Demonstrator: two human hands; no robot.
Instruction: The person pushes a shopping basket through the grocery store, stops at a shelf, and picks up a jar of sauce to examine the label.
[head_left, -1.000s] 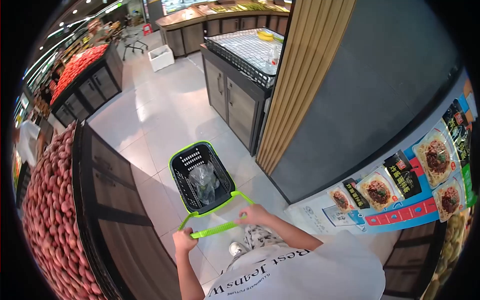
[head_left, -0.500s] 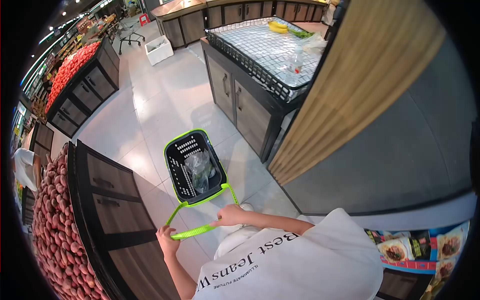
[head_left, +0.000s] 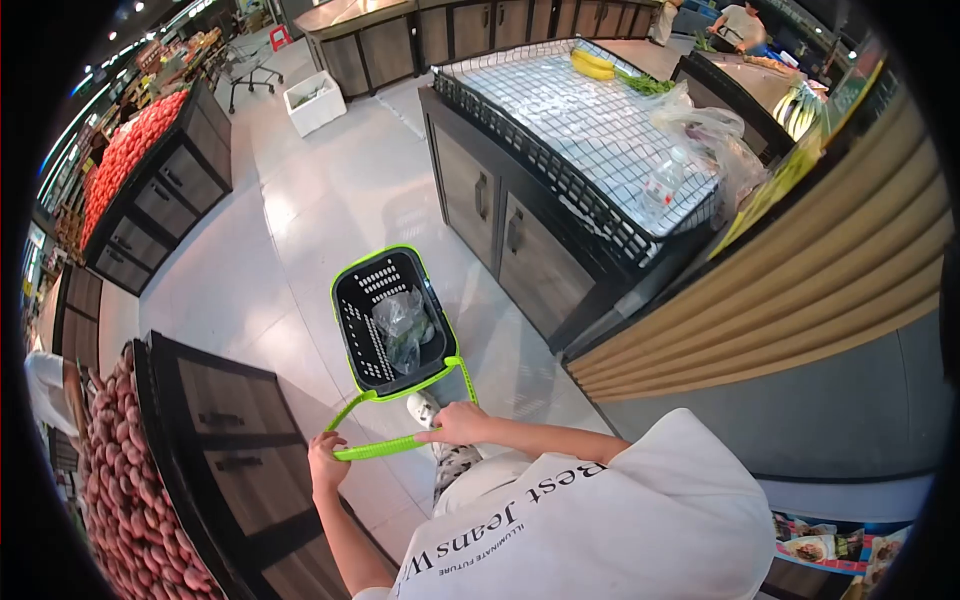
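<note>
A black shopping basket [head_left: 362, 318] with a lime green rim stands on the tiled floor ahead of me. Inside it lies a clear plastic bag [head_left: 402, 328] holding something green. Its lime green pull handle [head_left: 385, 447] reaches back toward me. My left hand [head_left: 327, 465] grips the left end of that handle. My right hand [head_left: 455, 424] holds its right end. My white shoe [head_left: 424, 409] shows just behind the basket.
A dark cabinet [head_left: 225, 440] topped with red-skinned produce [head_left: 125, 500] is close on my left. To the right stands a wire-topped display counter [head_left: 590, 130] with bananas, a bottle and plastic bags, then a wood-slatted pillar [head_left: 800, 290]. Open tiled aisle [head_left: 290, 200] stretches ahead. People stand far off.
The basket and both hands have advanced along the aisle past the pillar. More of the wire-topped counter has come into sight, and the poster of food packs has slipped behind me.
</note>
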